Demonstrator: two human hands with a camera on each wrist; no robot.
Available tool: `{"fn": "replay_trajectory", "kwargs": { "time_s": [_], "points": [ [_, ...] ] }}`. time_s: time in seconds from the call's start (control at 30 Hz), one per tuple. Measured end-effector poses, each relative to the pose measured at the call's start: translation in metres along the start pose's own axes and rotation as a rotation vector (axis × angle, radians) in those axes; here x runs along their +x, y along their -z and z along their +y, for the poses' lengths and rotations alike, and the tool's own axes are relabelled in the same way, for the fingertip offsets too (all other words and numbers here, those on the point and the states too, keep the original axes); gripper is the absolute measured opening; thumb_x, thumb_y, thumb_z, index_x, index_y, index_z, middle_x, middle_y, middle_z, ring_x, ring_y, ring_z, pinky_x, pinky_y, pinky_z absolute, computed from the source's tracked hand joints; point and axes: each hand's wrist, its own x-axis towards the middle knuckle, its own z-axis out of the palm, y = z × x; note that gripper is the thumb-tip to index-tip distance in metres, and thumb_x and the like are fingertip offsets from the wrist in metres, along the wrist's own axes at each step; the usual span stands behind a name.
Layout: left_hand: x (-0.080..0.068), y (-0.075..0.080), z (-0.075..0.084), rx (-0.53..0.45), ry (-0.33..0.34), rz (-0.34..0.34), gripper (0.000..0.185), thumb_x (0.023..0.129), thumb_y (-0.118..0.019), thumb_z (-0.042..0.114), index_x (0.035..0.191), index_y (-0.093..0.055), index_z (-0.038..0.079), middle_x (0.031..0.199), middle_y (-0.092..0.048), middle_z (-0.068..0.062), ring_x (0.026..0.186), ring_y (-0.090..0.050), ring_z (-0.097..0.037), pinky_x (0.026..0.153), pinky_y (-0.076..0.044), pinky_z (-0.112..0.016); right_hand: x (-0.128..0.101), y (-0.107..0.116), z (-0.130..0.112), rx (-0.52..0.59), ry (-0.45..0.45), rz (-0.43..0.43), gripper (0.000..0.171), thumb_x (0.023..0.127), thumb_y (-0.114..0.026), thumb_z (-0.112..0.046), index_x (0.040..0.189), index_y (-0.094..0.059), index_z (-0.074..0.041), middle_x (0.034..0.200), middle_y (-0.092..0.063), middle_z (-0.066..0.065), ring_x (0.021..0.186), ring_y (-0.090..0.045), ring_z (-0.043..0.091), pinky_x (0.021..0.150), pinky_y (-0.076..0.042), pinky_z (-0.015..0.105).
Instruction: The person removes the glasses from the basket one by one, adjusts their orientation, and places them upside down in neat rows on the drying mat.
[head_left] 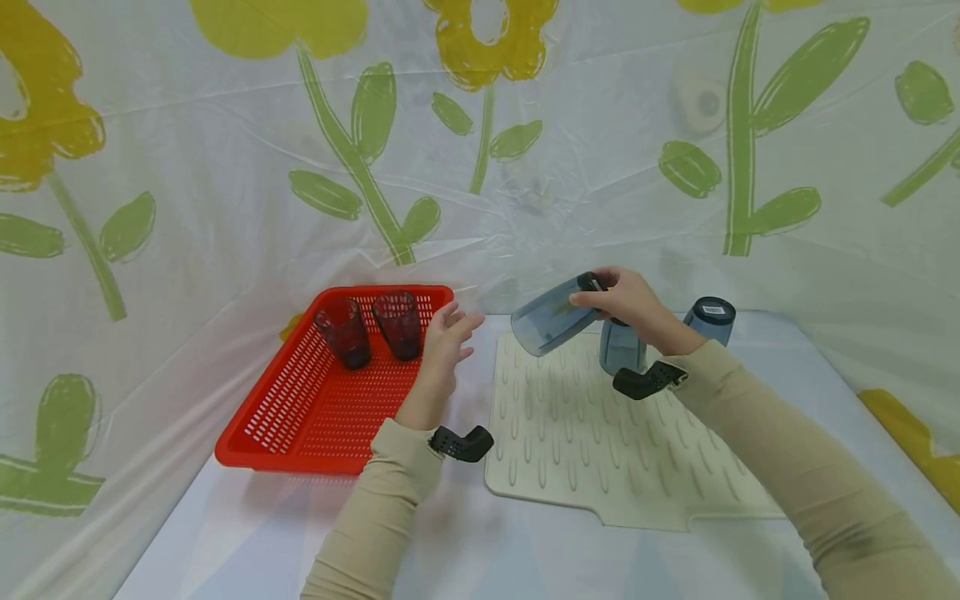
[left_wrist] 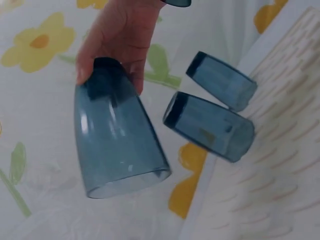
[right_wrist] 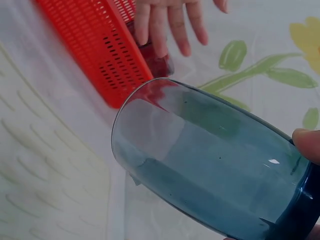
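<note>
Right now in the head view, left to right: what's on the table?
Red basket → two dark red cups inside it → left hand → tilted blue cup gripped by right hand → far-right upturned blue cup.

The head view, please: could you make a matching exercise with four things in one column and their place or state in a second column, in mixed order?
Things:
1. red basket
2. blue glass in the right hand
3. cream mat
4. left hand

Place or state:
a. holds nothing, fingers relaxed
b. lifted and tilted, mouth to the left
c. carries two blue glasses, mouths down
d. contains two dark red glasses

Pairs: 1-d, 2-b, 3-c, 4-a
</note>
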Motion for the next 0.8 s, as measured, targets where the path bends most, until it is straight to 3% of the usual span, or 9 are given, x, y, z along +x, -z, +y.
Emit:
{"fn": "replay_trajectory", "kwargs": {
  "time_s": [0.2, 0.43, 0.63, 0.8],
  "points": [
    [0.007, 0.009, 0.019, 0.074, -0.045, -0.011, 0.062, 0.084, -0.060, 0.016, 0.138, -0.031, 0.007, 0.139, -0.036, -0.015, 0.123, -0.039, -0.029, 0.100, -0.036, -0.047, 0.011, -0.003, -0.005, -0.098, -0.003, 0.003, 0.064, 0.083, -0.064, -0.029, 0.133, -0.037, 0.001, 0.125, -0.046, 0.022, 0.100, -0.051, 0.031, 0.079, -0.049, 0.036],
    [0.022, 0.027, 0.035, 0.258, -0.060, -0.021, 0.067, 0.085, -0.060, 0.022, 0.141, -0.026, 0.012, 0.143, -0.031, -0.011, 0.124, -0.036, -0.027, 0.102, -0.035, -0.043, 0.022, -0.013, -0.006, -0.240, 0.013, -0.002, 0.063, 0.081, -0.065, -0.029, 0.130, -0.041, 0.003, 0.122, -0.048, 0.023, 0.100, -0.053, 0.033, 0.079, -0.049, 0.040],
    [0.033, 0.044, 0.047, 0.385, -0.085, 0.034, 0.072, 0.082, -0.062, 0.023, 0.143, -0.025, 0.012, 0.144, -0.030, -0.011, 0.125, -0.035, -0.027, 0.103, -0.033, -0.043, 0.036, -0.022, -0.006, -0.372, 0.057, 0.006, 0.064, 0.079, -0.067, -0.030, 0.128, -0.043, 0.004, 0.117, -0.053, 0.023, 0.098, -0.054, 0.033, 0.082, -0.047, 0.043],
    [0.043, 0.059, 0.047, 0.497, -0.129, 0.081, 0.074, 0.081, -0.063, 0.023, 0.143, -0.024, 0.009, 0.144, -0.028, -0.015, 0.129, -0.031, -0.029, 0.105, -0.029, -0.043, 0.044, -0.032, -0.005, -0.441, 0.106, 0.000, 0.062, 0.077, -0.068, -0.027, 0.126, -0.046, 0.005, 0.113, -0.056, 0.023, 0.095, -0.056, 0.032, 0.079, -0.049, 0.042]
  ]
}}
